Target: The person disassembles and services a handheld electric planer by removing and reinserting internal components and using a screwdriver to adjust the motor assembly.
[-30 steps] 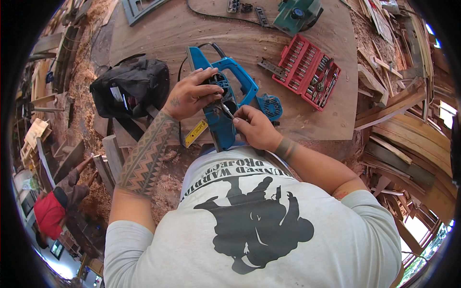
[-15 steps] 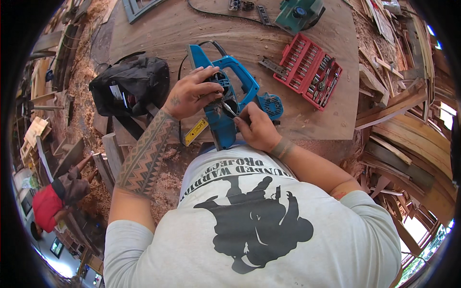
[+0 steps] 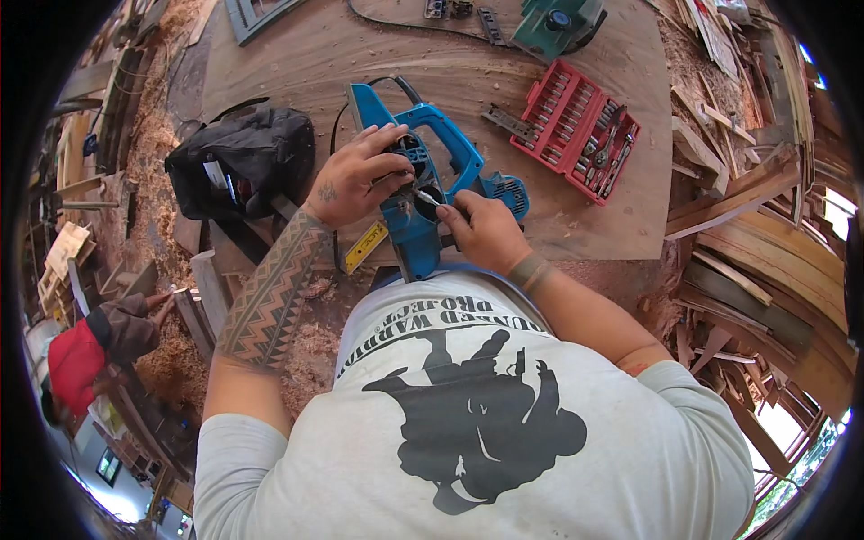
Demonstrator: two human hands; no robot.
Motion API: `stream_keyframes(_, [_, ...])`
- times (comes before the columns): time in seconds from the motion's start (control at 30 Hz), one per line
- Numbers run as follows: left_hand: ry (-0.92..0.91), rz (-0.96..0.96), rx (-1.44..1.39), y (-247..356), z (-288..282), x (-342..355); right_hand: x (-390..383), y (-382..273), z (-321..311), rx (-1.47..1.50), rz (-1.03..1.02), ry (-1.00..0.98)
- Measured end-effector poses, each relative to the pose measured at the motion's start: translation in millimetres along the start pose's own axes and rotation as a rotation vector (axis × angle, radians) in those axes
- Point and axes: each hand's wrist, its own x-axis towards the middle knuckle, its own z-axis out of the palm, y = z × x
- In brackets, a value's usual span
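A blue electric planer [image 3: 418,243] lies at the table's near edge against my shirt, its side opened so dark inner parts show. My left hand [image 3: 355,173] lies over the open housing; its thumb and fingers are closed together at the inner parts, and what they pinch is hidden. In my right hand [image 3: 486,229], thumb and fingers grip a slim silver rod-shaped tool [image 3: 430,198]. This tool slants into the planer's opening, its tip close to my left fingertips. A yellow scale plate [image 3: 365,248] sticks out beside the planer, below my left wrist.
A red socket set case [image 3: 576,130] lies open at the right, beside a dark metal bar [image 3: 507,119]. Behind it stands a green power tool [image 3: 558,25]. A black bag [image 3: 243,162] sits at left. Wood scraps surround the table [image 3: 603,238]; a person in red [image 3: 76,364] is at far left.
My right hand has turned slightly, and the silver tool's angle has shifted a little. My left hand stays in place. The person in red has moved slightly.
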Motion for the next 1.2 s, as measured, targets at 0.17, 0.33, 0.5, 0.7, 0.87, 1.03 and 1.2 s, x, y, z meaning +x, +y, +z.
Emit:
stream_keyframes(0.17, [0.018, 0.008, -0.015, -1.6, 2.4, -0.5, 1.4, 9.5, 12.0, 0.089, 0.016, 0.010])
stream_keyframes(0.33, [0.012, 0.016, -0.025, 2.3, -0.9, 1.3, 0.4, 19.4, 18.1, 0.166, 0.018, 0.004])
stream_keyframes(0.5, [0.000, 0.000, -0.021, -0.3, -0.7, -0.8, 19.0, 26.8, 16.9, 0.144, -0.063, 0.098])
stream_keyframes(0.7, [-0.023, -0.016, -0.027, 1.4, -4.9, -0.3, 8.9, 27.4, -1.8, 0.032, -0.155, -0.074])
stream_keyframes(0.87, [-0.015, -0.034, -0.045, 0.2, -1.8, -1.1, 9.2, 11.1, -5.2, 0.046, -0.099, -0.057])
stream_keyframes(1.03, [-0.020, -0.024, -0.059, -1.6, -3.3, -0.3, 10.5, 8.3, -9.6, -0.034, -0.100, -0.086])
stream_keyframes(1.2, [-0.021, -0.032, -0.061, -1.7, -2.9, -0.8, 9.0, 10.4, -0.9, 0.063, -0.022, -0.099])
